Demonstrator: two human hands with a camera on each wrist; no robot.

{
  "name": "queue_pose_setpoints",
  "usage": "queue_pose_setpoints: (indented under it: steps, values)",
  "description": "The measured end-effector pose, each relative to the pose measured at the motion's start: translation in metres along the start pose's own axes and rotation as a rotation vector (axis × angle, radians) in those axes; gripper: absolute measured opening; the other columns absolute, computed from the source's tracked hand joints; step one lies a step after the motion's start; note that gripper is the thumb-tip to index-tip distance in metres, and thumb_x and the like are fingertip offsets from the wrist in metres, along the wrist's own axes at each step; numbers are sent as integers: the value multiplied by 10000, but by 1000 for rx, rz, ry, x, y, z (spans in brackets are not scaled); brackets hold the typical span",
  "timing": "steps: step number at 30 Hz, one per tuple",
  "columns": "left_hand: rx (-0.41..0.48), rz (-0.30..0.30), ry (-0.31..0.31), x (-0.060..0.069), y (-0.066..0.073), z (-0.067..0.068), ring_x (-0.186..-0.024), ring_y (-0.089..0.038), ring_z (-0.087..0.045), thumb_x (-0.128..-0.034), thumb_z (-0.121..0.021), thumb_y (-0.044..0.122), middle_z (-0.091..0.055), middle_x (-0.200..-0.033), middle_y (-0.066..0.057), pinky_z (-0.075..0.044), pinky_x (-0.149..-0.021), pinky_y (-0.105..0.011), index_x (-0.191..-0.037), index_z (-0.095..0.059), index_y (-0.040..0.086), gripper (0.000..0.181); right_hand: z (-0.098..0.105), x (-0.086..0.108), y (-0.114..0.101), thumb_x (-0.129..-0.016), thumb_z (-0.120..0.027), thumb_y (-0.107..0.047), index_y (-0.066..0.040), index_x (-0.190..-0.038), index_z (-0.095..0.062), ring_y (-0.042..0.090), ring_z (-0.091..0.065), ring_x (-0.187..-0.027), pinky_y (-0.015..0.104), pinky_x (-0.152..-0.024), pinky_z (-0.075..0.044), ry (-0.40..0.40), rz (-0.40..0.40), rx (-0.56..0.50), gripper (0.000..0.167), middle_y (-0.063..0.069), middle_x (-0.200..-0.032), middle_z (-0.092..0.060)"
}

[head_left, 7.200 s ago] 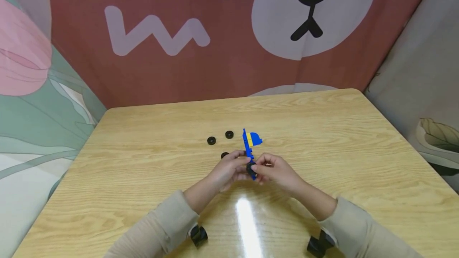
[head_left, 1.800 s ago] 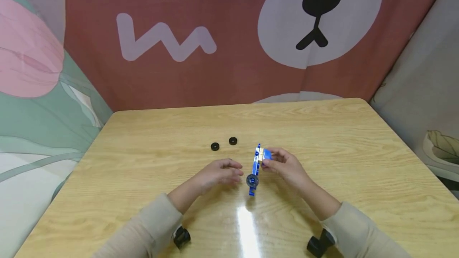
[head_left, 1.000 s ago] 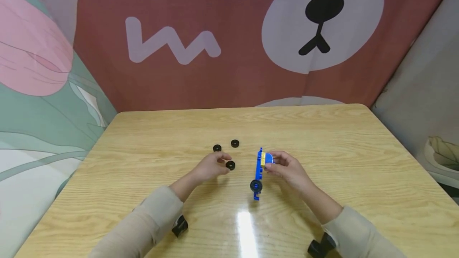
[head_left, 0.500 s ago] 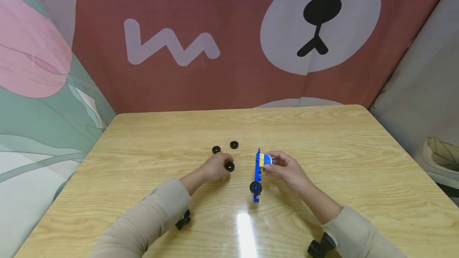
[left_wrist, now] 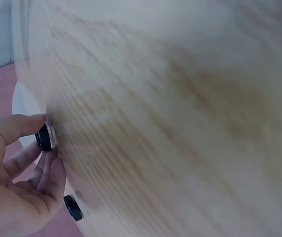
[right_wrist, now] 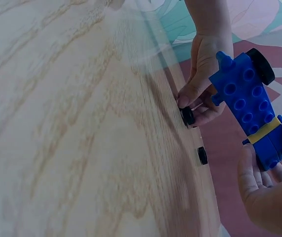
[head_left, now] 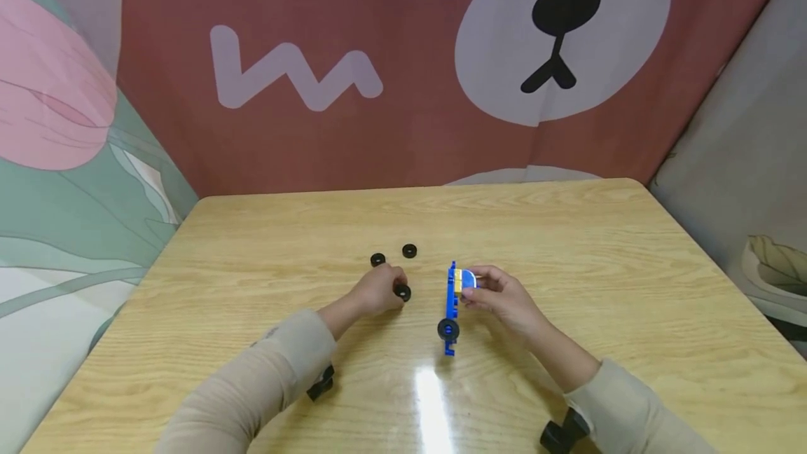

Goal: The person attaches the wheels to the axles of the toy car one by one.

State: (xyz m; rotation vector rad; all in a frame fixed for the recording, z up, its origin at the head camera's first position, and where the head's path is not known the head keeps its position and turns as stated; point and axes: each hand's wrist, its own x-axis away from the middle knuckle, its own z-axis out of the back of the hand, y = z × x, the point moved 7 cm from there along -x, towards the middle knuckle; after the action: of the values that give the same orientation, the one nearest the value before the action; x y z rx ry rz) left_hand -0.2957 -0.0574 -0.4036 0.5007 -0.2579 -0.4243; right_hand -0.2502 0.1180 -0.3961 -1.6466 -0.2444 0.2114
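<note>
A blue and yellow toy car [head_left: 452, 305], built of studded blocks, is held by my right hand [head_left: 507, 300] at its blue-and-yellow cab end. One black wheel [head_left: 448, 330] sits on the car's side near the other end; its studded face shows in the right wrist view, where the car body [right_wrist: 242, 101] is tilted. To the left, my left hand [head_left: 375, 291] pinches a loose black wheel [head_left: 403, 293] at the tabletop. Thumb and fingers close on that wheel [left_wrist: 43, 138] in the left wrist view.
Two more loose black wheels, one left [head_left: 377, 259] and one right [head_left: 410, 251], lie on the wooden table [head_left: 265, 244] beyond my left hand. A printed curtain [head_left: 302, 146] hangs behind the table's far edge.
Earlier both hands were at the car's wheel end. My left hand has since left it and moved to a wheel on the table, now pinched. My right hand has shifted to the cab.
</note>
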Motion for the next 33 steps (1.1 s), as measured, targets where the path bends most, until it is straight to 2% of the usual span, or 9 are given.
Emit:
queue_pose_setpoints:
  steps: [5,8,16,20,23,27,30,33]
  values:
    - [126,-14,16,2,-2,2,-778,-175,-521,-713,-679,52,-548,-844,-55,-452,-679,-286,-920,-545,25,247,-3,2,-7,-779,-609,-47,151,-1167,-335,172,-571,-769,365,-780,-463,14,-27,-4,515,71,-892,-526]
    - [202,-32,36,5,-1,3,-775,-166,-537,-722,-675,50,-558,-870,-64,-459,-669,-265,-938,-541,23,255,-4,2,-7,-788,-576,6,160,-1166,-329,170,-571,-763,370,-784,-461,20,-42,-3,478,65,-883,-527]
    - [409,-69,85,12,5,7,-837,-197,-567,-743,-628,-17,-579,-934,-95,-478,-700,-236,-1043,-532,-23,315,-4,2,-8,-786,-575,5,158,-1181,-314,180,-572,-773,386,-796,-453,22,-41,-2,498,89,-895,-509]
    - [443,-96,107,16,10,11,-844,-200,-570,-746,-624,-25,-579,-948,-103,-474,-714,-218,-1052,-530,-30,321,-5,3,-8,-787,-586,-16,149,-1192,-322,168,-569,-767,376,-795,-455,11,-28,-6,511,80,-882,-503]
    - [454,-116,120,19,14,12,-848,-199,-568,-755,-625,-8,-575,-972,-105,-472,-713,-210,-1064,-530,-29,324,-3,2,-4,-764,-637,-125,125,-1203,-344,175,-568,-778,375,-790,-457,0,1,6,584,89,-903,-504]
    - [483,-140,130,24,20,13,-852,-210,-565,-762,-620,-6,-566,-998,-120,-472,-715,-212,-1076,-524,-36,330,7,-6,17,-714,-685,-260,30,-1201,-421,197,-572,-808,356,-777,-466,-8,24,12,626,107,-935,-509]
    - [505,-153,139,26,23,14,-842,-204,-565,-760,-621,-4,-567,-996,-122,-472,-713,-207,-1074,-526,-33,329,16,-14,37,-694,-696,-289,-55,-1177,-481,219,-577,-823,343,-765,-471,-2,19,-8,578,123,-950,-508]
    - [516,-162,148,29,27,16,-833,-184,-561,-763,-625,13,-569,-1000,-108,-469,-709,-200,-1081,-527,-21,335,17,-15,40,-704,-692,-283,-80,-1164,-499,230,-579,-824,342,-758,-475,-2,22,-14,538,127,-946,-514]
